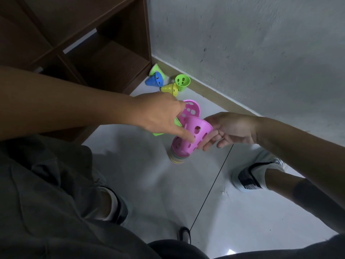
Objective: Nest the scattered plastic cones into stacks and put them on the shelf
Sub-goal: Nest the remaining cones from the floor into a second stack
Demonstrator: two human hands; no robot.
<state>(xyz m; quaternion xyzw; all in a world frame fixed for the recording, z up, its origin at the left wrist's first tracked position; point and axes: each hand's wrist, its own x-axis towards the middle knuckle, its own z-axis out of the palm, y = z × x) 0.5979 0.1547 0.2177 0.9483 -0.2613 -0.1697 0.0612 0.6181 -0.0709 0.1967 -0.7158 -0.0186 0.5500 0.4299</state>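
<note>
Both hands are gripping one pink perforated cone (196,134) above the nested stack (178,157) on the floor, left hand (160,116) pinching its side, right hand (227,129) pinching its rim.

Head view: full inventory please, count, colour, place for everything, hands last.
Pink perforated plastic cone: one, gripped by both hands, above the stack.
Second pink cone: one, behind it, by the left hand.
Green cone: one, mostly hidden under the left hand.
Multicolour nested cone stack: one, on the floor.
Loose cones by the skirting: two green, one blue, one yellow.
Brown wooden shelf: one, upper left.
Grey wall: right.
Left hand: on the pink cone.
Right hand: pinching its rim.
</note>
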